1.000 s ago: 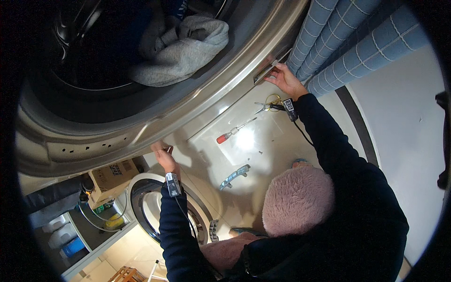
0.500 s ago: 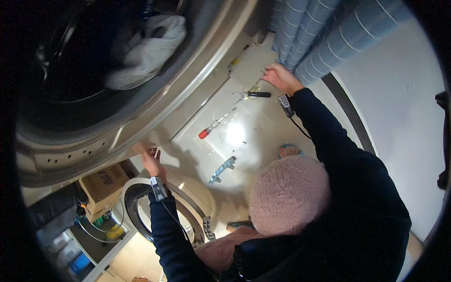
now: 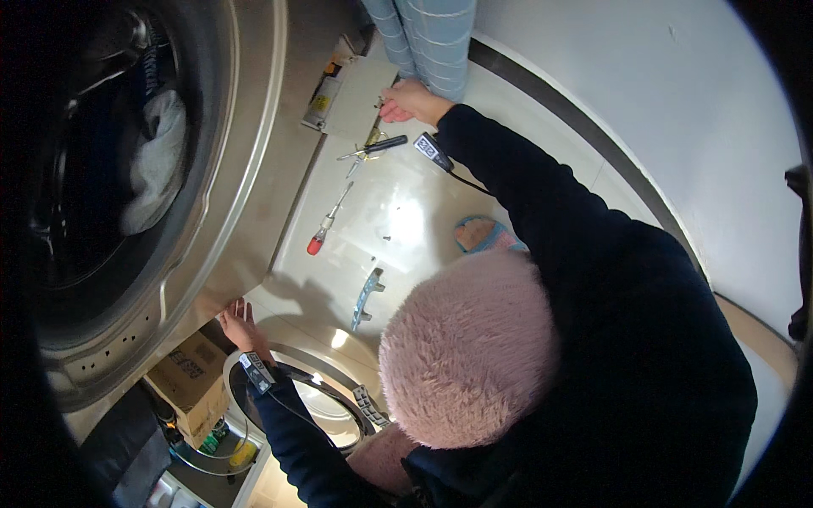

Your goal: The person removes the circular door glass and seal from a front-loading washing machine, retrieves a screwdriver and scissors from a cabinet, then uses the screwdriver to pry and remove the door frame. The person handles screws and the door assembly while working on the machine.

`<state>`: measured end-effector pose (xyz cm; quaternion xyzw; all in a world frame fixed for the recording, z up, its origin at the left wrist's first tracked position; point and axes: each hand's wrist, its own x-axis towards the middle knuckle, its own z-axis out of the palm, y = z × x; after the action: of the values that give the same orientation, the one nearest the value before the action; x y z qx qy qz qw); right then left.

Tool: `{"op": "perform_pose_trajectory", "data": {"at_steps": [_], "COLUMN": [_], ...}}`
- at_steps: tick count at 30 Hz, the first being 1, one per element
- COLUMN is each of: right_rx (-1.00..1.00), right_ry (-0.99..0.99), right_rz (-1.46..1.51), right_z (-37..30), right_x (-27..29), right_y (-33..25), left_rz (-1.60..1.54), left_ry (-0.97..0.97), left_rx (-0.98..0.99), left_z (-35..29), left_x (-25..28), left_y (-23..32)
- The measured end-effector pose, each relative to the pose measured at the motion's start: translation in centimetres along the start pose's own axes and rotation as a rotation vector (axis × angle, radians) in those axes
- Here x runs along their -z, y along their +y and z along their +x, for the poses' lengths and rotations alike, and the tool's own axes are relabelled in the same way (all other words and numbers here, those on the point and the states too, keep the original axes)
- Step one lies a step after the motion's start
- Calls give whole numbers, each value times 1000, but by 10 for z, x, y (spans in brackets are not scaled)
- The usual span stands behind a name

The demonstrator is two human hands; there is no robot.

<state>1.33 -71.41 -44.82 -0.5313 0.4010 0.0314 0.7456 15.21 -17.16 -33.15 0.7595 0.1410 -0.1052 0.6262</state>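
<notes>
A front-load washing machine stands at the left, its round drum opening showing a grey-white cloth inside. At its far lower front, a pale flat panel sticks out beside a recess with a yellow label. My right hand is closed at that panel's edge, the fingertips partly hidden. My left hand is at the machine's near lower edge, its fingers apart and holding nothing. Between the hands lie a red-handled screwdriver, a black-handled tool and a curved blue-grey handle piece.
A round door with a glass centre lies near my left forearm, beside a slotted dark piece. A small screw is on the floor. A cardboard box stands at left. My fuzzy pink knee and slippered foot are close.
The view has turned and shifted, so the machine and tools appear farther left. The pale panel now shows tilted out more plainly. My right hand stays by it, my left by the lower edge.
</notes>
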Motion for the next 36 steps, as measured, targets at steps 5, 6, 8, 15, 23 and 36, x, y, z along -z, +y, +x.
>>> {"op": "perform_pose_trajectory", "data": {"at_steps": [5,6,8,15,23,36], "right_rx": [49,37,192,351,18,83], "right_ry": [42,73,156,146,-94,-303], "right_rz": [-235,-273,-535,-89,418,698], "right_z": [6,5,0,7,28,103], "right_x": [2,2,-2,-48,-116,-126], "right_y": [2,-1,-8,-31,-61,-26], "left_rz": [44,61,58,93,104,103], "left_ry": [-8,-13,-51,-130,-84,-36], "left_rx": [25,33,39,94,111,107], "left_z": [-9,-10,-12,-17,-20,-22], "left_x": [-3,-4,-5,-9,-11,-17], "left_y": [8,10,14,22,27,12]}}
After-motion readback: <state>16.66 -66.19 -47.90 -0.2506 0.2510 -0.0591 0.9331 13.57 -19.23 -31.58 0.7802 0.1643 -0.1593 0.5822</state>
